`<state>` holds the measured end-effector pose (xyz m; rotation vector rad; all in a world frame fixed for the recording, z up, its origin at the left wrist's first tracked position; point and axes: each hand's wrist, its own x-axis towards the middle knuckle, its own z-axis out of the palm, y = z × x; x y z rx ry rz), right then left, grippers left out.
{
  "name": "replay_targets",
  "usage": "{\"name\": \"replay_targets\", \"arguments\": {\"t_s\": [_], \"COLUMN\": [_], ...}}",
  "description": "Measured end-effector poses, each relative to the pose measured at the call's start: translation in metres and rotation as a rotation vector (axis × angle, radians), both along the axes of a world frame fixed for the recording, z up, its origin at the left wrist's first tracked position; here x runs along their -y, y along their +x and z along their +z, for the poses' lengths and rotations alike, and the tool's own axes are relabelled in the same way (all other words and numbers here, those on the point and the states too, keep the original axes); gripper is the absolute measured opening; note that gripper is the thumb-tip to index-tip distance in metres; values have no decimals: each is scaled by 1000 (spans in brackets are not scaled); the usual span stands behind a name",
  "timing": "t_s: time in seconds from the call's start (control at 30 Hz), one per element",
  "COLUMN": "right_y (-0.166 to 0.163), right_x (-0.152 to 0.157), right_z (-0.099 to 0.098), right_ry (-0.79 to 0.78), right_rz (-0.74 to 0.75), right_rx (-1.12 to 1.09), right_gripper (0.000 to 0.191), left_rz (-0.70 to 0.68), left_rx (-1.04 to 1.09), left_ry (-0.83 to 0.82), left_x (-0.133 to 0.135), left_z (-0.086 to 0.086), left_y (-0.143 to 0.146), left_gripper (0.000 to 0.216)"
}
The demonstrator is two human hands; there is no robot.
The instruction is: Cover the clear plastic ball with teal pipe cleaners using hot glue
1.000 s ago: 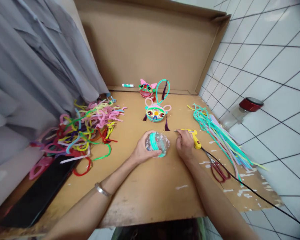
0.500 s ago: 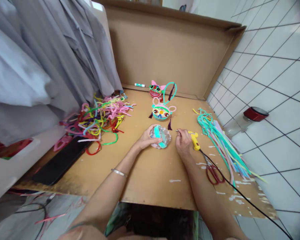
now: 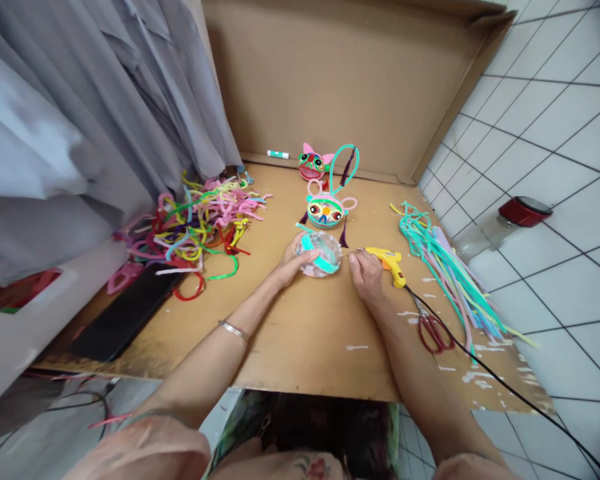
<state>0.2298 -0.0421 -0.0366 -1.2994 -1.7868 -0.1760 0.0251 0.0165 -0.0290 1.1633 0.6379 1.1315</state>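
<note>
My left hand [image 3: 295, 263] is wrapped round a clear round plastic container [image 3: 333, 245] with a fuzzy teal pipe cleaner [image 3: 323, 265] lying across it. One teal end juts out beyond the container's upper left side. To the right, my right hand [image 3: 366, 275] is curled closed, its fingers near the container. Anything between those fingers is hidden. A yellow glue gun [image 3: 385, 255] lies just behind and beside this hand, partly covered by it. Past the container sits an animal head [image 3: 325, 212] with pink loop ears, teal trim and dark tassels.
A second animal head [image 3: 311, 165] and a glue stick [image 3: 278, 154] are by the cardboard wall [image 3: 360, 80]. Loose pipe cleaners [image 3: 220, 207] and a black phone-like slab [image 3: 125, 313] lie left. Right are bundled pipe cleaners [image 3: 450, 273], scissors [image 3: 436, 333] and a lidded jar [image 3: 500, 223].
The container has turned in my left hand, and a teal end now sticks out at its upper left. My right hand stays closed beside the glue gun. The view has tilted down slightly.
</note>
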Motion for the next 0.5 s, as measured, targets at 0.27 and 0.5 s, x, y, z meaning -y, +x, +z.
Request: {"name": "replay_targets", "arguments": {"t_s": [0.27, 0.5], "right_y": [-12, 10], "right_x": [6, 9], "right_z": [0, 16], "right_ry": [-39, -41], "right_rz": [45, -434], "right_rx": [54, 140], "right_gripper": [41, 34], "left_rz": [-7, 15], "left_rx": [-52, -88], "left_ry": [8, 26], "left_x": [0, -3], "left_z": [3, 2], "left_y": [4, 8], "left_gripper": [76, 80]}}
